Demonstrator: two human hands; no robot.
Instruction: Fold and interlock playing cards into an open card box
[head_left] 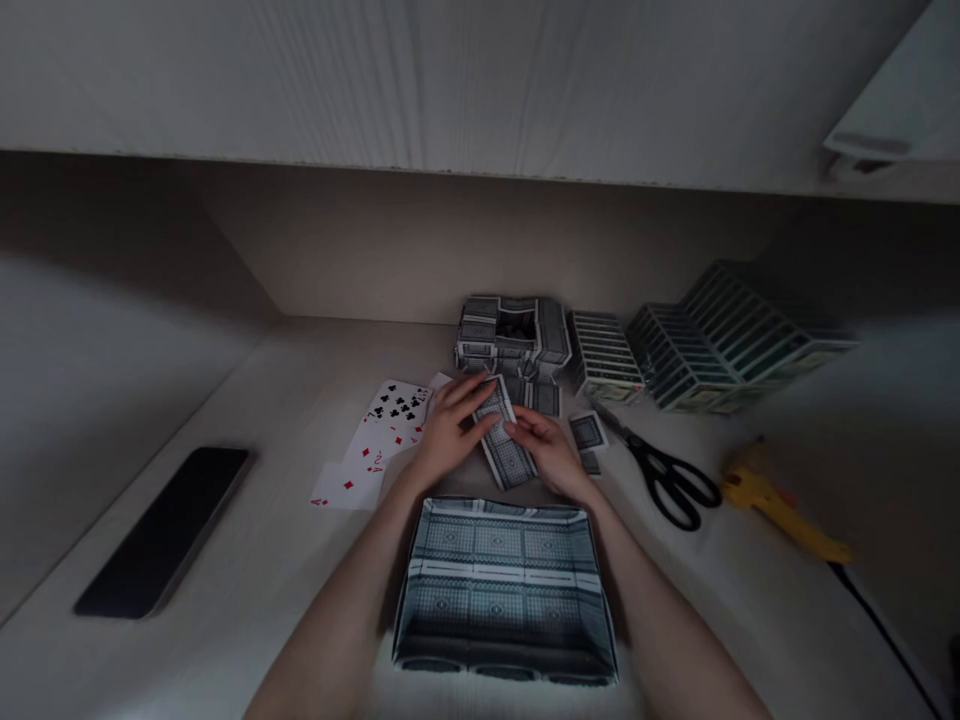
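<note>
Between both hands is a long narrow piece with a playing-card back pattern (502, 448), tilted over the table. My left hand (452, 425) holds its upper left part, fingers laid across the top. My right hand (546, 448) grips its right edge with bent fingers and thumb. Just below the hands sits an open tray (498, 575) made of patterned cards. Face-up playing cards (379, 440) lie to the left of my left hand. Small card pieces (587, 432) lie right of my right hand.
Card-built blocks (555, 335) and ribbed card structures (694, 350) stand at the back. Black-handled scissors (667, 478) and a yellow glue gun (784, 515) with a cord lie right. A phone (165, 530) lies left. A shelf edge (375, 170) hangs overhead.
</note>
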